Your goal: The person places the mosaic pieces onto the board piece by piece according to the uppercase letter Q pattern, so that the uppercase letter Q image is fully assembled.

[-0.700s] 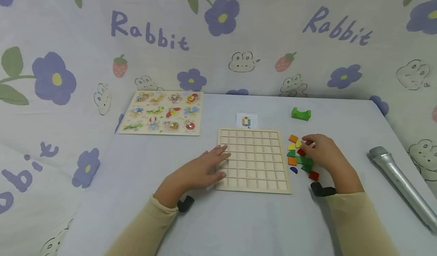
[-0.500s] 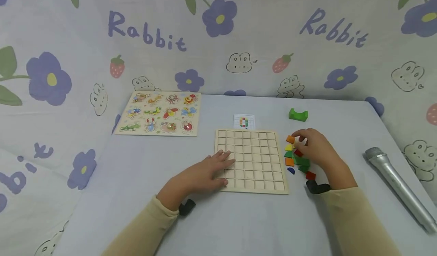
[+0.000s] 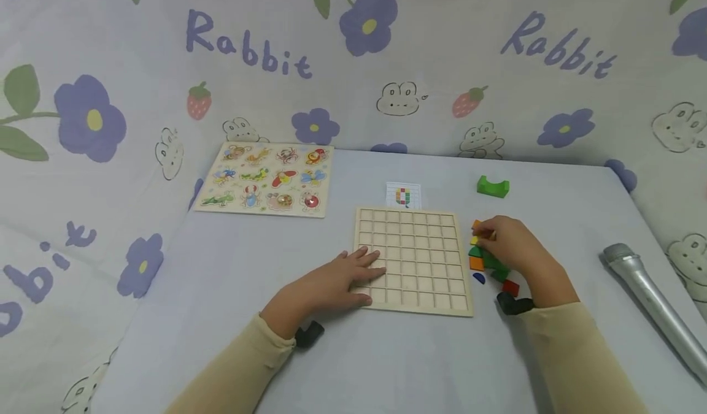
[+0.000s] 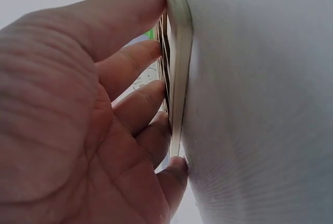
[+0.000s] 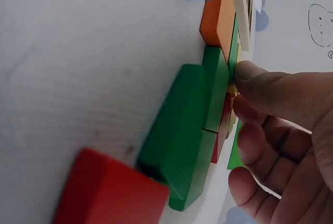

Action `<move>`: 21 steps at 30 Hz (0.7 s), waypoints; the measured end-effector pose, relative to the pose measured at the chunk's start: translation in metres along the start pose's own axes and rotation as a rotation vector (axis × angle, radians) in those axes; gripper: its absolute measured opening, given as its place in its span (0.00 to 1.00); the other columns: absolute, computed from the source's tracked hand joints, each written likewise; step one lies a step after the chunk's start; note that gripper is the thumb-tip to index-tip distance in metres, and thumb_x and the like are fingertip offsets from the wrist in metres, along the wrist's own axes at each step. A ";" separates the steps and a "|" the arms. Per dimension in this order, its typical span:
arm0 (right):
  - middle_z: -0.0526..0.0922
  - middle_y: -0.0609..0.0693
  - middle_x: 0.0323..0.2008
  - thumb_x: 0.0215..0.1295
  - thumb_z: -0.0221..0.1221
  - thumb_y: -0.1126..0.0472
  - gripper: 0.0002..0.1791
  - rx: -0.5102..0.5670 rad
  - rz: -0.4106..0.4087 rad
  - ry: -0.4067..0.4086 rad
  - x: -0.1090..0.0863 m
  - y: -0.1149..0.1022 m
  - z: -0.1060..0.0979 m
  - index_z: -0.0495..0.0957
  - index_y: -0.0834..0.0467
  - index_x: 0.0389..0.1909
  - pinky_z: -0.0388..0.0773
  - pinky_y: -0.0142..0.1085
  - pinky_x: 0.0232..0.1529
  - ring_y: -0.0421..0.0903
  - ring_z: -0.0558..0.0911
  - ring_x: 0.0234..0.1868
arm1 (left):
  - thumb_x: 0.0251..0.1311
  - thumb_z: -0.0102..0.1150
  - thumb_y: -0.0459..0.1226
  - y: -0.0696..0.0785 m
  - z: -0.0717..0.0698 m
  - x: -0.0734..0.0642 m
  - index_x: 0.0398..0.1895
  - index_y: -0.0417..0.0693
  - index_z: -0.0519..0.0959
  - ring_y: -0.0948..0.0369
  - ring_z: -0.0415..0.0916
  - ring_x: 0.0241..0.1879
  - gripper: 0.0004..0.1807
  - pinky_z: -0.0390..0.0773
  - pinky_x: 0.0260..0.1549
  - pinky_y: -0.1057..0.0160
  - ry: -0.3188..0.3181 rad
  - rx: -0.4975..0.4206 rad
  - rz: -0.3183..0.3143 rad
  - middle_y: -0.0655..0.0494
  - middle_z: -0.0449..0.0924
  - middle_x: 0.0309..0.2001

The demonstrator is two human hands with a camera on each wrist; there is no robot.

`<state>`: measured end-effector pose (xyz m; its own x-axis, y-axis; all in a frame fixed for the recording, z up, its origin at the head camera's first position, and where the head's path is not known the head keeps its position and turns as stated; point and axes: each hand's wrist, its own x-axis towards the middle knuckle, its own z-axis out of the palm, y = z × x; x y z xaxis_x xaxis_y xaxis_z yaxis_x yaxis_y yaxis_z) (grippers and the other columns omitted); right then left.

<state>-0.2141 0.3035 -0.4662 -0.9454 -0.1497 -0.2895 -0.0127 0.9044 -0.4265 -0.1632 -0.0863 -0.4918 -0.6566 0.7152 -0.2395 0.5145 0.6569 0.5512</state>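
In the head view, a light wooden grid board point(image 3: 411, 260) lies on the table. My left hand point(image 3: 339, 279) rests at its left edge, fingers spread and fairly straight over it; the left wrist view shows the thumb point(image 4: 119, 18) on the board's edge. To the right of the board, my right hand point(image 3: 510, 242) reaches into coloured blocks, thumb and index finger close together. The right wrist view puts these fingertips right at a yellow block point(image 5: 232, 89); I cannot tell whether they pinch it. Around it lie a green block point(image 5: 174, 120), an orange block point(image 5: 218, 13) and a red block point(image 5: 112, 190).
A puzzle board with insect pictures point(image 3: 265, 181) lies at the back left. Behind the grid board is a small pattern card point(image 3: 403, 195). A green arch block point(image 3: 493, 186) stands at the back right, and a silver microphone point(image 3: 654, 310) lies at the right.
My left hand has moved right, its fingers further over the grid board. My right hand has come slightly left and its fingertips now cover more of the yellow and red blocks.
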 end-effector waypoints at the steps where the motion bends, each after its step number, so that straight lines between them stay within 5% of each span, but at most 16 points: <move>1: 0.84 0.63 0.48 0.78 0.63 0.64 0.14 0.007 0.000 -0.002 0.001 0.001 -0.001 0.85 0.67 0.58 0.85 0.54 0.53 0.58 0.80 0.47 | 0.77 0.66 0.47 0.000 -0.001 0.000 0.85 0.60 0.68 0.54 0.40 0.90 0.36 0.42 0.88 0.44 0.001 0.000 -0.001 0.57 0.51 0.89; 11: 0.81 0.56 0.39 0.75 0.68 0.60 0.09 0.081 -0.054 0.019 0.001 0.001 -0.008 0.81 0.61 0.45 0.78 0.40 0.39 0.52 0.77 0.40 | 0.75 0.67 0.49 -0.001 -0.005 0.004 0.85 0.64 0.68 0.57 0.39 0.90 0.37 0.42 0.89 0.47 0.001 0.009 -0.023 0.60 0.50 0.90; 17: 0.86 0.57 0.46 0.79 0.64 0.63 0.06 0.138 -0.147 0.103 0.010 -0.057 -0.003 0.82 0.59 0.50 0.84 0.47 0.49 0.54 0.81 0.46 | 0.75 0.67 0.48 0.002 -0.003 0.001 0.84 0.64 0.68 0.57 0.40 0.90 0.37 0.43 0.89 0.47 -0.001 0.008 -0.036 0.61 0.50 0.89; 21: 0.88 0.58 0.49 0.81 0.61 0.65 0.05 0.154 -0.256 0.055 0.037 -0.101 0.014 0.84 0.60 0.50 0.83 0.51 0.56 0.54 0.83 0.50 | 0.76 0.66 0.49 0.002 -0.002 -0.001 0.84 0.66 0.68 0.58 0.41 0.90 0.36 0.44 0.88 0.48 0.007 0.026 -0.039 0.62 0.50 0.89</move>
<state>-0.2427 0.2009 -0.4461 -0.9341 -0.3395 -0.1103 -0.2078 0.7683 -0.6054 -0.1624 -0.0863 -0.4888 -0.6802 0.6872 -0.2553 0.5024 0.6905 0.5204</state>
